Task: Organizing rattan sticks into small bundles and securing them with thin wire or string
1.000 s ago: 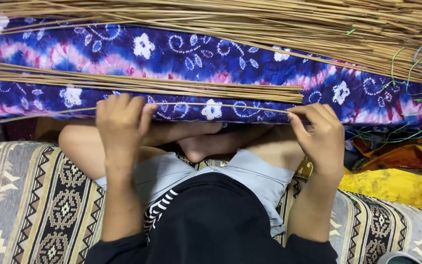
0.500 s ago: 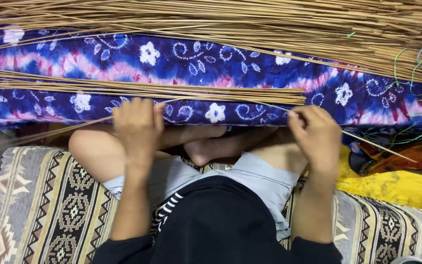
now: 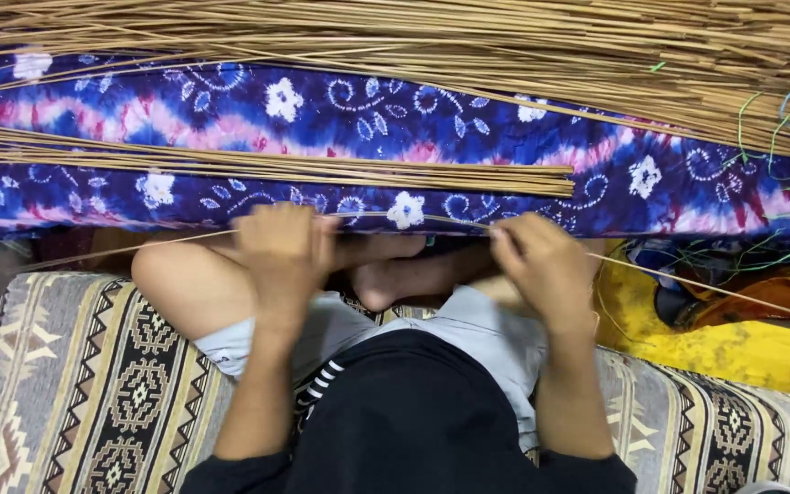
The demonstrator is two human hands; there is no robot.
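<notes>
Woven geometric cloth of the cushion [image 3: 75, 393] lies nearest us at the bottom of the frame, and we sit on it cross-legged in pale shorts. Just above our knees, our left hand [image 3: 281, 256] and right hand [image 3: 550, 274] each pinch one thin straw-coloured stick [image 3: 413, 218], fingers closed on it, so it spans the middle of the frame and trails out past both hands toward the left and right edges. It looks slender and dry, so we judge that pulling or bending it between the two grips could snap it, or it could slip from the pinch.

Beyond the hands, a flat bundle of like sticks [image 3: 276, 166] lies on the blue and pink tie-dyed cloth [image 3: 368, 119]; a careless sweep of the long trailing ends could knock that bundle askew. At the top of the frame a larger heap of sticks [image 3: 468, 41] spreads across, with loose green threads [image 3: 770, 119] at the upper right that could tangle a passing tip.
</notes>
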